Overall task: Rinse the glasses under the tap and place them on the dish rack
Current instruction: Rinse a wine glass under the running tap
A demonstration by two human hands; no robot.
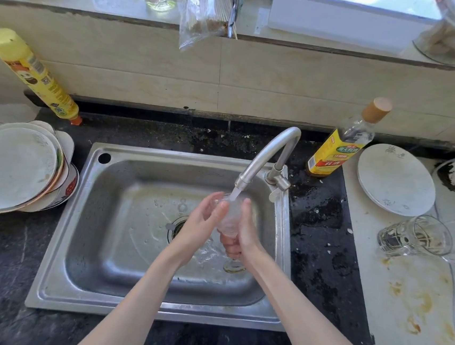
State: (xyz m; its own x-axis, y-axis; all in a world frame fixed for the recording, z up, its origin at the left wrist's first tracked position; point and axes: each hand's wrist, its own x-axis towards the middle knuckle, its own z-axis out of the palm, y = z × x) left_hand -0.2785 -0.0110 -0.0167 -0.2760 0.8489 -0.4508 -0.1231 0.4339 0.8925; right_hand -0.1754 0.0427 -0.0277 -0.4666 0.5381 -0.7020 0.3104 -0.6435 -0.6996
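Steel sink (pixel 114 295) walls ring both hands with open basin to their left. The right hand (pixel 238 238) grips a stemmed glass (pixel 230 220) by its stem, under the tap (pixel 267 154) stream; the left hand (pixel 202 220) curls round its bowl. Right of them a tumbler (pixel 414 236) lies tipped beside a plate (pixel 396 180); stacked plates (pixel 12 168) sit left.
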